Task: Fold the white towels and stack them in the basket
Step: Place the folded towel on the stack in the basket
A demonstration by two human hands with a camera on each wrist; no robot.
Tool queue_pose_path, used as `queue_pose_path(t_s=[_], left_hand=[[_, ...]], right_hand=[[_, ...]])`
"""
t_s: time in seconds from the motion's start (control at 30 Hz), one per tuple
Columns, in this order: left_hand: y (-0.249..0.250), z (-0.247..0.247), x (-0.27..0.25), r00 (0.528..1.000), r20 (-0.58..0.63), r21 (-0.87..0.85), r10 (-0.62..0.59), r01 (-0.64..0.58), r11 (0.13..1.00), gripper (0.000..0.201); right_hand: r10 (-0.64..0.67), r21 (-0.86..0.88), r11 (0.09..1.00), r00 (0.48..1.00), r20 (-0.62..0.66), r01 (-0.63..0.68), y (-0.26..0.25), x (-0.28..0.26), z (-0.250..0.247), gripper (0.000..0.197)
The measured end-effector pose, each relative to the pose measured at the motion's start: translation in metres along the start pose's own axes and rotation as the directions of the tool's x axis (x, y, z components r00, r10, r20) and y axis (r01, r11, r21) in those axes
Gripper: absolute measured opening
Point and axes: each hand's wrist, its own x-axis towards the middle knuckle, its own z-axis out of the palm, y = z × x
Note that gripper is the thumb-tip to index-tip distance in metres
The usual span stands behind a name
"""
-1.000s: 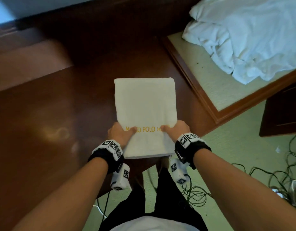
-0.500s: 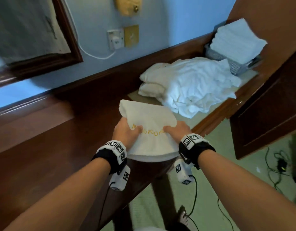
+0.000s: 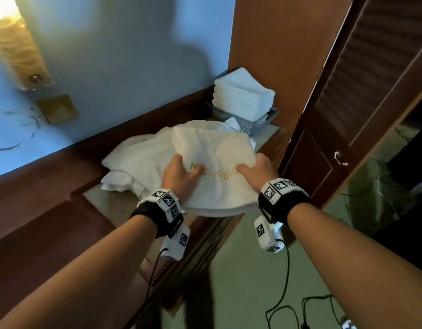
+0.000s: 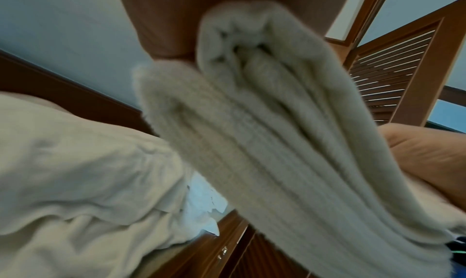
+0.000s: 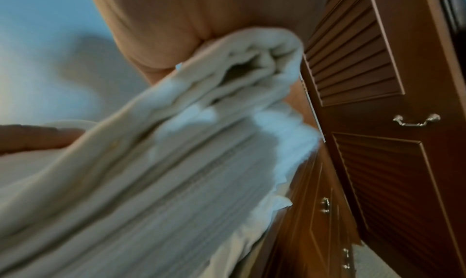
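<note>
Wooden counter: folded towel gripped at both sides by left hand and right hand, carried flat for stacking in basket

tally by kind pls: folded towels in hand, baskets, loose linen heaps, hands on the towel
Folded towel in hand: 1
Basket: 1, holding a stack of folded towels; layers too blurred to count
Loose linen heap: 1
Hands gripping the towel: 2, left hand and right hand
Total: 5
</note>
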Motion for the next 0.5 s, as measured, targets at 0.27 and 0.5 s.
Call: queue_pose_path(t_s=[0.27,0.5], left_hand=[[0.046,0.114,0.072,0.994,0.083,-0.019,0.067,-0.066,0.998,0.037],[0.077,0.210,0.171,0.981,0.160,-0.019,0.106,-0.104,0.994,0.038]], right_hand=[[0.028,-0.087,0.996,0.997,-0.072,-0.034,0.057,0.094,-0.068,0.039],[0.056,-0.132,0.988,0.989,-0.136,-0.074,0.092,0.209,-0.102,0.031]])
